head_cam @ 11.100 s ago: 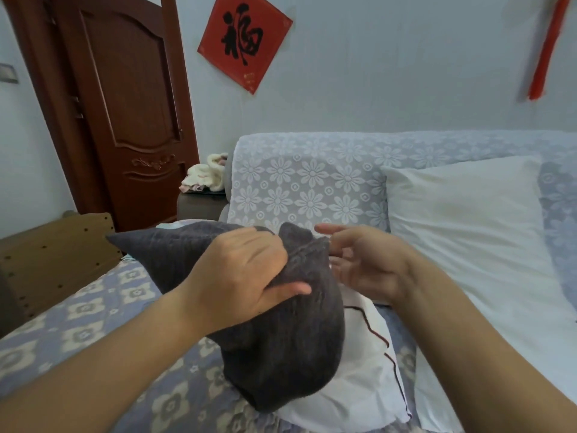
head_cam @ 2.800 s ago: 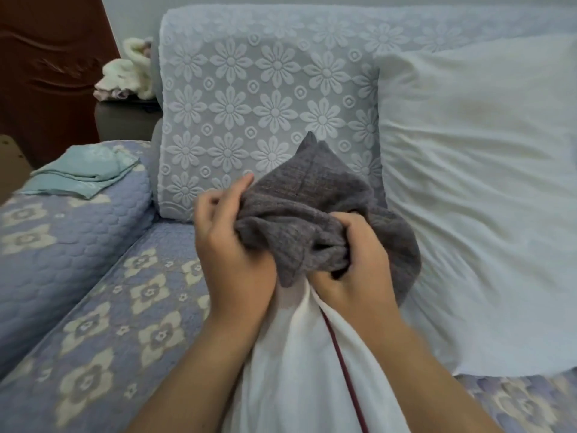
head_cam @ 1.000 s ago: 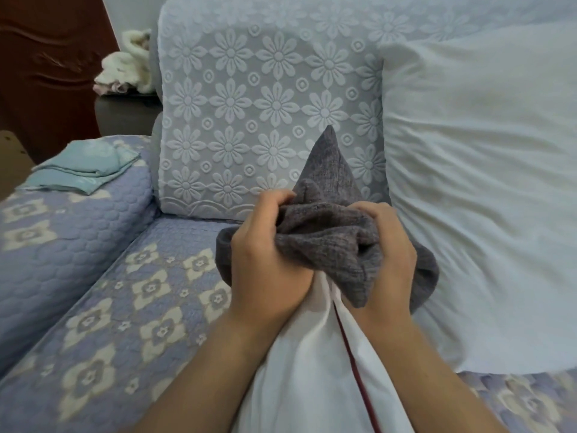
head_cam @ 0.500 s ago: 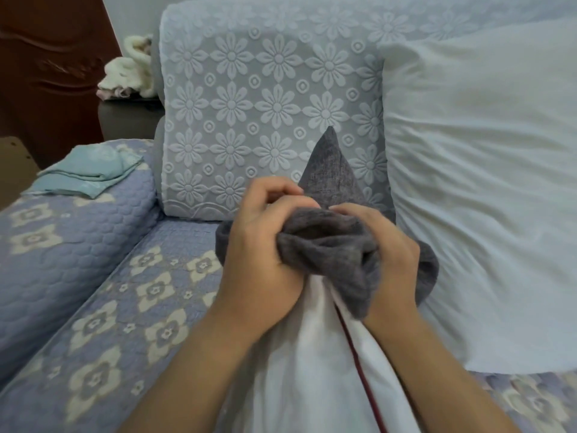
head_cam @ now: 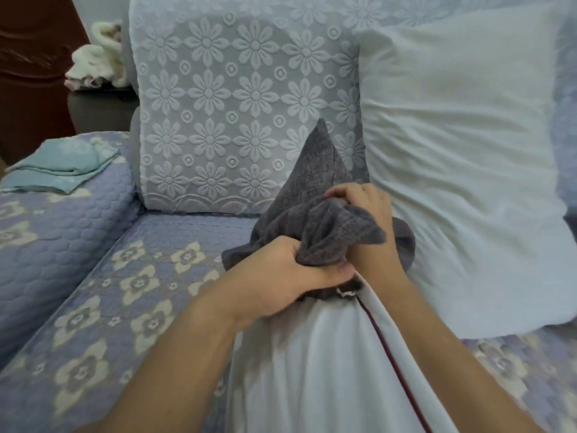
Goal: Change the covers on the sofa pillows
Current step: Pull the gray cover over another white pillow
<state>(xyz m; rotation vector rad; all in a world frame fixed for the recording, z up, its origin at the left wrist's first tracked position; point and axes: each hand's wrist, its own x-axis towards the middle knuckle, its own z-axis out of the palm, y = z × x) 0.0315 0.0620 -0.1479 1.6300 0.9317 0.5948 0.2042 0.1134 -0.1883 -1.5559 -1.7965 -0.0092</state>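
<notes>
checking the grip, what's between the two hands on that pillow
In the head view, bunched dark grey cover fills the gap between left hand and right hand, above the white pillow.

Single head-worn view, looking forward and down along forearms, close over hands (head_cam: 327, 245), facing sofa (head_cam: 140, 276) backrest; wide-angle.

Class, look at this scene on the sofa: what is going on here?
A person is working on a pillow's cover. Both hands grip the bunched grey cover: the left hand clutches it near the white pillow, the right hand holds its upper edge. The cover sits over only the pillow's far end. A bare white pillow leans against the sofa back.
</notes>
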